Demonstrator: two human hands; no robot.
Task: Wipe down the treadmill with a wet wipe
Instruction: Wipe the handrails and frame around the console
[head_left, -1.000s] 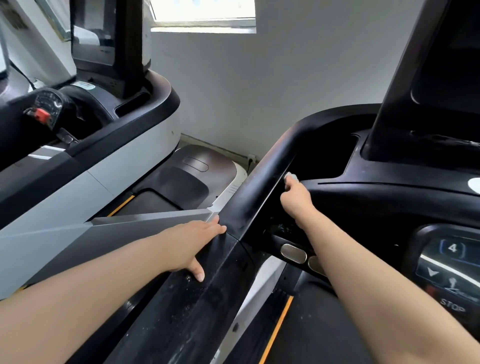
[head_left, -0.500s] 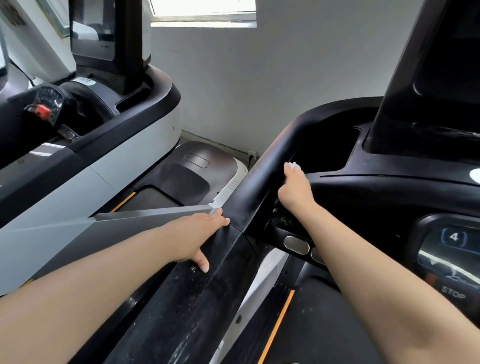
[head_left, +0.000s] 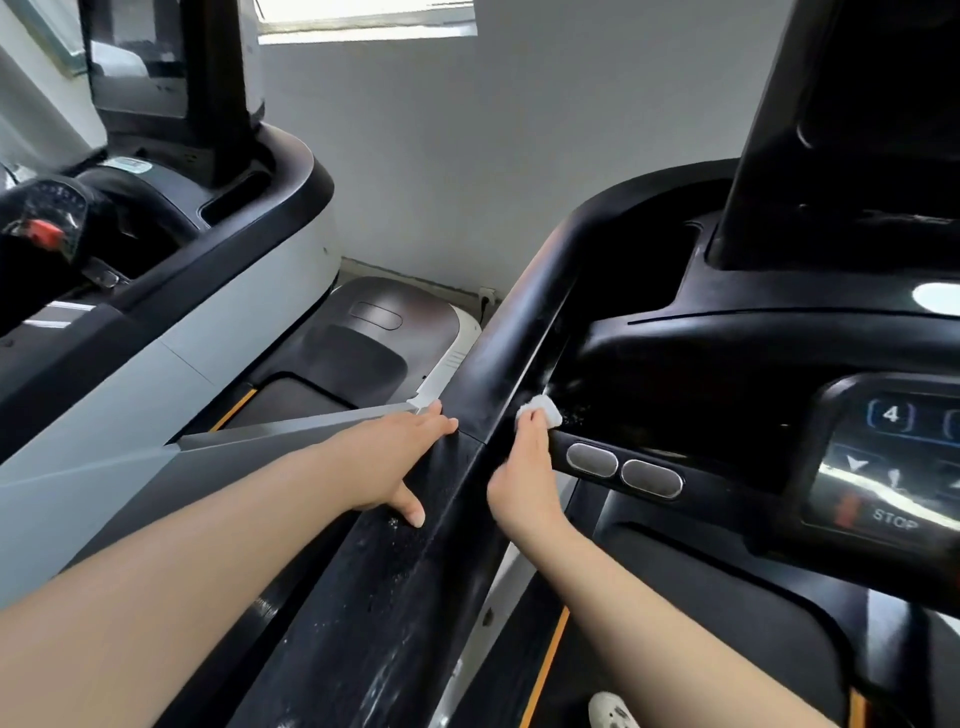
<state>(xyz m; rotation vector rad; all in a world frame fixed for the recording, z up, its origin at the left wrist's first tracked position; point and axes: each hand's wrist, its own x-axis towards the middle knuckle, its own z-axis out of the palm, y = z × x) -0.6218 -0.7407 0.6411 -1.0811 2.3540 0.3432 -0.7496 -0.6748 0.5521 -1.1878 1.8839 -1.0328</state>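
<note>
The right hand, just right of the frame's centre, grips a small bunched white wet wipe in curled fingers and presses it against the inner side of the black handrail, where that rail meets the console of the treadmill filling the right half of the frame. The wipe pokes out above the fingertips, just left of two oval metal pads on a short black bar. The left hand, at centre, lies flat on the outer top of the same handrail, fingers straight and together, thumb spread down toward the lower part of the rail, holding nothing. The rail surface below the thumb is speckled with pale specks or droplets. At the right edge, a lit control panel shows a "4" key and the word "STOP". A second treadmill, black and white, occupies the upper left, with a grey wall behind both machines. A white shoe shows at the bottom edge.
</note>
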